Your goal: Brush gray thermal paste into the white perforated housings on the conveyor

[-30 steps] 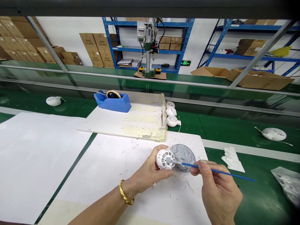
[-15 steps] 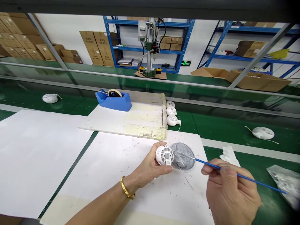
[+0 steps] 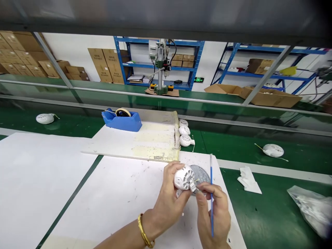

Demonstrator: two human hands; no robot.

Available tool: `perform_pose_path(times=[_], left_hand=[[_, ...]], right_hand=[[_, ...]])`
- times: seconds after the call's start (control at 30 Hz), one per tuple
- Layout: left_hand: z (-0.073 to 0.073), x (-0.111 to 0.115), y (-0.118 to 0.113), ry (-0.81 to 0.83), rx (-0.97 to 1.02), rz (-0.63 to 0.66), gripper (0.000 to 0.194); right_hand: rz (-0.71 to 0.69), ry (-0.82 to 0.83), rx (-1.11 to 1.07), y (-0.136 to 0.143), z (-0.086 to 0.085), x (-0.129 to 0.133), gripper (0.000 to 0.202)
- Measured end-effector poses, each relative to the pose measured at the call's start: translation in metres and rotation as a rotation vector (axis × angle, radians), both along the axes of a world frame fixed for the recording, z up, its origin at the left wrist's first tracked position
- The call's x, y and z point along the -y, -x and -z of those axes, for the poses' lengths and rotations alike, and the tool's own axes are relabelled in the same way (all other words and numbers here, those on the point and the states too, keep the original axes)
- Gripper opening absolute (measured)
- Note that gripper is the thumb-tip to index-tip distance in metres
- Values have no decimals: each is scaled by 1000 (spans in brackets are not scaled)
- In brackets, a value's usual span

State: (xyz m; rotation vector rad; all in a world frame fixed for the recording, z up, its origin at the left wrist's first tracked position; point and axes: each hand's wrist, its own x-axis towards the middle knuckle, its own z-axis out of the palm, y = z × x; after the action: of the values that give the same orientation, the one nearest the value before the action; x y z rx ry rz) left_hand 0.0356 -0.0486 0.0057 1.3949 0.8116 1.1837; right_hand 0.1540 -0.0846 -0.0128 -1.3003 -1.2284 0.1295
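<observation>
My left hand (image 3: 166,200) is closed round a white domed plastic housing (image 3: 182,177) with vent slots, its slotted face turned to the right. A small white tab (image 3: 192,187) sticks out from the lower edge of the housing. My right hand (image 3: 216,211) keeps a thin blue brush (image 3: 211,176) between its fingers, pale tip upward. The thumb and forefinger of that hand meet at the tab; whether they pinch it I cannot tell. Behind both hands lies a round grey smeared dish (image 3: 201,173), partly hidden by the housing and fingers.
A blue tape dispenser (image 3: 121,120) stands on a white board (image 3: 153,138). Several similar white housings (image 3: 184,130) line the board's right edge; another housing (image 3: 273,150) lies farther right. At right are a crumpled tissue (image 3: 249,180) and a clear plastic bag (image 3: 312,209).
My right hand has moved left to the housing, lifting the brush off the grey dish and swinging it upright. The housing has turned in my left hand. The camera view has shifted.
</observation>
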Motion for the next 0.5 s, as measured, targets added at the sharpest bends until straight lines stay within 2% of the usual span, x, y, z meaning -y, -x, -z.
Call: perform_pose_path(times=[0.07,0.17,0.37,0.43,0.5], left_hand=[[3,-1,-4,-67,-21,-49,46],[6,-2,-7,-53,-25,-74,47],[5,-4,-8,139,74,-39,53],[2,-5,-8,203,113,-8,58],[-2,-6,-6,276,157,55,64]], right_hand=[[10,34,9,3,2,-2,14],[27,88,-87,6,2,-3,16],[-5,200,-432,9,-2,-2,28],[-26,217,-463,8,-5,-3,27],[-49,182,-384,5,-9,-4,21]])
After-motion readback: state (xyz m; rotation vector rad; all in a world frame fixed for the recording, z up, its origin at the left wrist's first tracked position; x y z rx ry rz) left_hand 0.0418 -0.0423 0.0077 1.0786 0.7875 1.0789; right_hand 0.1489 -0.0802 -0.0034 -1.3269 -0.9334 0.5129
